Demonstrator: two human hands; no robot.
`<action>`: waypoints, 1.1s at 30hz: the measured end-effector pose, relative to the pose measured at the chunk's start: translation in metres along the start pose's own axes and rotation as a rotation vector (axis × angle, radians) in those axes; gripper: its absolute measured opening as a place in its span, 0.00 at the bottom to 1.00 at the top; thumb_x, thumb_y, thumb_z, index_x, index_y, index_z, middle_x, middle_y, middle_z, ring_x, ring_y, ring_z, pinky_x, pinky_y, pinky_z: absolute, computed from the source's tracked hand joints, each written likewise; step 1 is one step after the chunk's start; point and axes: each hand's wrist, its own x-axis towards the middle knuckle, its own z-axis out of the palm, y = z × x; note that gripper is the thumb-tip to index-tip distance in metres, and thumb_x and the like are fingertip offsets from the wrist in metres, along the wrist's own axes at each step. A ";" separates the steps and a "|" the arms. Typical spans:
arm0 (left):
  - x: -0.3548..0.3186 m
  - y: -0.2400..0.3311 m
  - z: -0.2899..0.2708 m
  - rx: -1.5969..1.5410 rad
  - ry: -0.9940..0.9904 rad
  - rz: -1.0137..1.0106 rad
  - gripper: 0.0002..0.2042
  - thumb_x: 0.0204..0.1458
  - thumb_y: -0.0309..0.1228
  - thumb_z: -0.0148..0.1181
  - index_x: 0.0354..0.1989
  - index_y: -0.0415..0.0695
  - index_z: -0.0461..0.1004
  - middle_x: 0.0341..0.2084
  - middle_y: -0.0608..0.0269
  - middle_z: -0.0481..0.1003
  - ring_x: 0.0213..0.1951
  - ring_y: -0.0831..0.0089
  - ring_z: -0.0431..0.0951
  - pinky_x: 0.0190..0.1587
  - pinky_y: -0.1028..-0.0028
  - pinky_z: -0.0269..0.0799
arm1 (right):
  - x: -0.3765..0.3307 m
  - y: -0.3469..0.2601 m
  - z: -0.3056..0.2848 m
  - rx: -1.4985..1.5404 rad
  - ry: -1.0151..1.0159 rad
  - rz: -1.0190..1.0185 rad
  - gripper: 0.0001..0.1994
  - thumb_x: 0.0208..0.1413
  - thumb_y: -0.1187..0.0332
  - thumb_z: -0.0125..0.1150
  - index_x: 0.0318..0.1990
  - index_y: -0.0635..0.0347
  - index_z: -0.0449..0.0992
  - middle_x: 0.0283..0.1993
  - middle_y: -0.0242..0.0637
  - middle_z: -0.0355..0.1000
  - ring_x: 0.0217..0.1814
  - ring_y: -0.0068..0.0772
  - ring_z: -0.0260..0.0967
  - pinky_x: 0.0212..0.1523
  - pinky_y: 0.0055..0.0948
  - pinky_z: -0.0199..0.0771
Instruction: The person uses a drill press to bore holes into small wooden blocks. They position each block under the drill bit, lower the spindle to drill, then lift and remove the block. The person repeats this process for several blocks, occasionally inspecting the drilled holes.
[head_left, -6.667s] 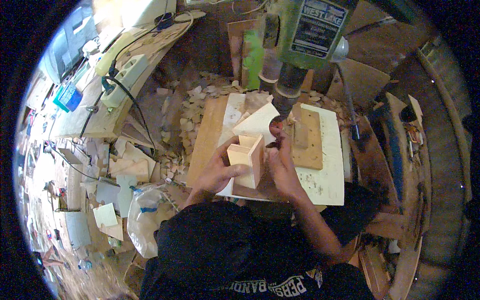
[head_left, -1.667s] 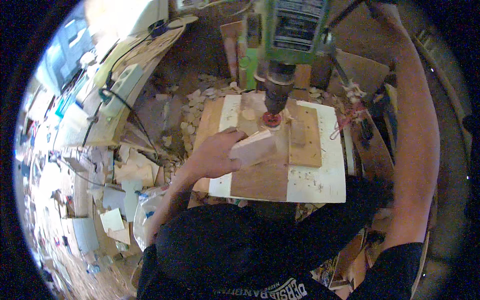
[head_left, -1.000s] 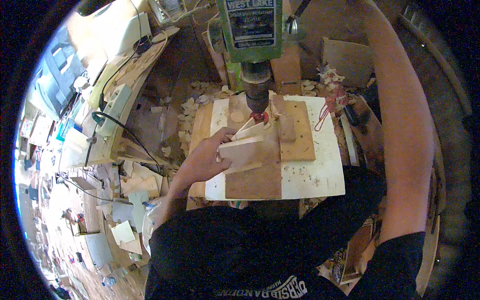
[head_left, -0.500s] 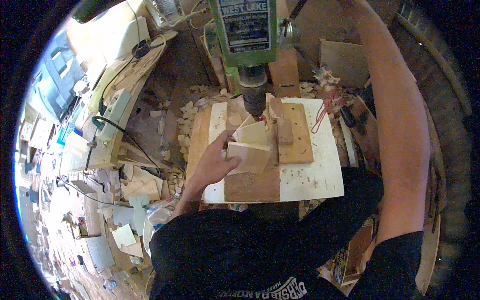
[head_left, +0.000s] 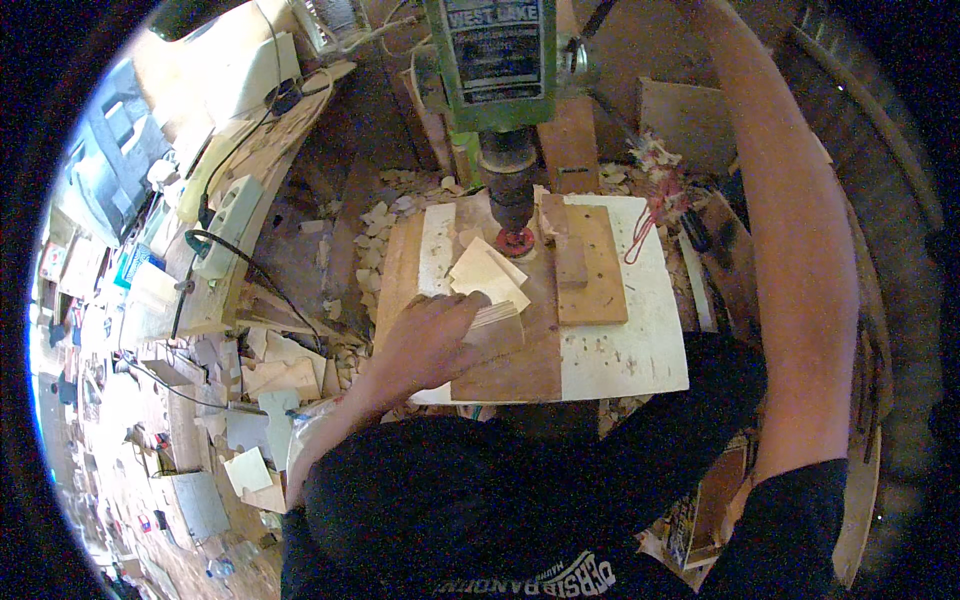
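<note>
My left hand (head_left: 430, 335) is closed on several small, thin, pale wooden pieces (head_left: 496, 314), their layered edges facing me. Other flat pale pieces (head_left: 484, 268) lean or lie just beyond my fingertips. Close behind them, a red round cutter (head_left: 515, 243) sits under the dark chuck (head_left: 510, 200) of a green drill press (head_left: 500, 70). A brown board (head_left: 500, 375) lies beneath the wooden pieces. My right arm (head_left: 800, 270) reaches up along the right side, its hand beyond the top edge of the view.
A tan board with a small block (head_left: 600, 270) is on the right of the white base board (head_left: 640, 355). Wood chips (head_left: 375, 235) are heaped behind and left. A power strip (head_left: 228, 228) with a black cable sits on the left bench. Red wire (head_left: 642, 235) hangs at right.
My left hand has drawn nearer and lower, away from the chuck. The wooden pieces have turned and shifted nearer, so the red cutter now shows fully. My right arm has barely moved.
</note>
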 end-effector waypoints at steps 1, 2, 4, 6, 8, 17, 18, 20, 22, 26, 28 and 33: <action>0.007 0.004 -0.001 0.014 -0.023 0.002 0.29 0.48 0.32 0.63 0.58 0.42 0.60 0.40 0.44 0.77 0.46 0.45 0.77 0.47 0.52 0.73 | 0.001 -0.003 0.000 0.169 -0.034 0.017 0.16 0.60 0.59 0.52 0.41 0.65 0.76 0.45 0.56 0.76 0.53 0.60 0.71 0.49 0.42 0.71; 0.012 0.007 -0.001 0.050 -0.044 -0.013 0.27 0.47 0.31 0.62 0.56 0.41 0.60 0.39 0.44 0.76 0.44 0.44 0.77 0.47 0.51 0.73 | 0.001 -0.006 0.001 0.340 -0.067 0.035 0.16 0.60 0.59 0.52 0.41 0.65 0.76 0.46 0.56 0.76 0.53 0.60 0.71 0.50 0.42 0.71; 0.023 0.015 0.005 0.037 -0.152 -0.100 0.24 0.49 0.30 0.61 0.54 0.40 0.60 0.39 0.43 0.76 0.44 0.44 0.77 0.46 0.51 0.73 | 0.000 -0.011 -0.001 0.359 -0.069 0.082 0.16 0.60 0.59 0.52 0.41 0.65 0.76 0.47 0.57 0.75 0.55 0.60 0.71 0.51 0.42 0.71; 0.028 0.013 0.008 0.006 -0.171 -0.089 0.23 0.49 0.30 0.60 0.52 0.40 0.60 0.38 0.43 0.76 0.44 0.44 0.77 0.46 0.51 0.73 | -0.003 -0.016 -0.003 0.049 -0.006 0.142 0.17 0.59 0.58 0.53 0.43 0.65 0.75 0.48 0.58 0.75 0.57 0.60 0.70 0.52 0.43 0.71; 0.023 0.003 0.006 -0.021 -0.179 -0.015 0.22 0.49 0.28 0.60 0.51 0.39 0.60 0.37 0.42 0.75 0.43 0.44 0.76 0.45 0.52 0.73 | -0.005 -0.019 -0.005 0.017 -0.006 0.234 0.18 0.59 0.57 0.53 0.47 0.65 0.73 0.48 0.60 0.74 0.58 0.60 0.69 0.54 0.45 0.70; 0.066 -0.077 -0.002 -0.049 -0.090 0.145 0.26 0.55 0.37 0.58 0.59 0.39 0.61 0.53 0.40 0.66 0.60 0.44 0.64 0.61 0.53 0.62 | -0.005 -0.026 -0.003 -0.026 -0.020 0.389 0.19 0.59 0.57 0.53 0.49 0.64 0.69 0.49 0.63 0.73 0.58 0.65 0.68 0.53 0.49 0.70; 0.072 -0.084 0.000 -0.059 -0.146 0.113 0.27 0.55 0.39 0.57 0.61 0.39 0.61 0.56 0.40 0.64 0.63 0.45 0.62 0.64 0.54 0.60 | -0.004 -0.027 -0.003 -0.038 -0.020 0.406 0.19 0.59 0.58 0.53 0.49 0.64 0.69 0.49 0.63 0.73 0.58 0.65 0.68 0.53 0.49 0.70; 0.082 -0.093 0.006 -0.200 -0.167 0.177 0.33 0.55 0.45 0.59 0.64 0.39 0.60 0.63 0.44 0.60 0.67 0.50 0.56 0.69 0.57 0.53 | -0.003 -0.028 -0.003 -0.070 -0.013 0.456 0.19 0.60 0.57 0.53 0.49 0.64 0.69 0.49 0.63 0.73 0.58 0.64 0.68 0.53 0.49 0.70; 0.084 -0.095 0.012 -0.221 -0.169 0.265 0.33 0.55 0.46 0.62 0.63 0.38 0.62 0.64 0.50 0.60 0.68 0.54 0.56 0.70 0.59 0.53 | -0.003 -0.030 -0.003 -0.081 -0.011 0.471 0.19 0.61 0.57 0.52 0.50 0.64 0.69 0.49 0.63 0.73 0.58 0.64 0.68 0.54 0.49 0.70; 0.073 -0.089 0.008 -0.183 -0.212 0.096 0.35 0.50 0.47 0.64 0.64 0.41 0.61 0.65 0.44 0.60 0.66 0.48 0.59 0.70 0.54 0.50 | -0.005 -0.035 -0.004 -0.018 -0.021 0.490 0.21 0.62 0.55 0.50 0.51 0.64 0.68 0.50 0.63 0.73 0.58 0.64 0.68 0.54 0.50 0.69; 0.058 -0.081 0.002 -0.076 -0.150 0.026 0.34 0.49 0.45 0.65 0.61 0.40 0.63 0.62 0.45 0.63 0.64 0.48 0.62 0.68 0.54 0.52 | -0.005 -0.034 -0.003 -0.008 -0.020 0.504 0.21 0.62 0.54 0.50 0.51 0.65 0.68 0.50 0.63 0.73 0.58 0.63 0.68 0.54 0.49 0.69; 0.022 -0.060 -0.016 -0.133 -0.071 0.117 0.28 0.47 0.38 0.69 0.55 0.40 0.68 0.54 0.49 0.69 0.54 0.49 0.70 0.59 0.58 0.64 | 0.004 -0.013 0.006 -0.041 -0.065 0.425 0.23 0.62 0.53 0.49 0.53 0.65 0.68 0.49 0.62 0.73 0.57 0.63 0.69 0.55 0.49 0.69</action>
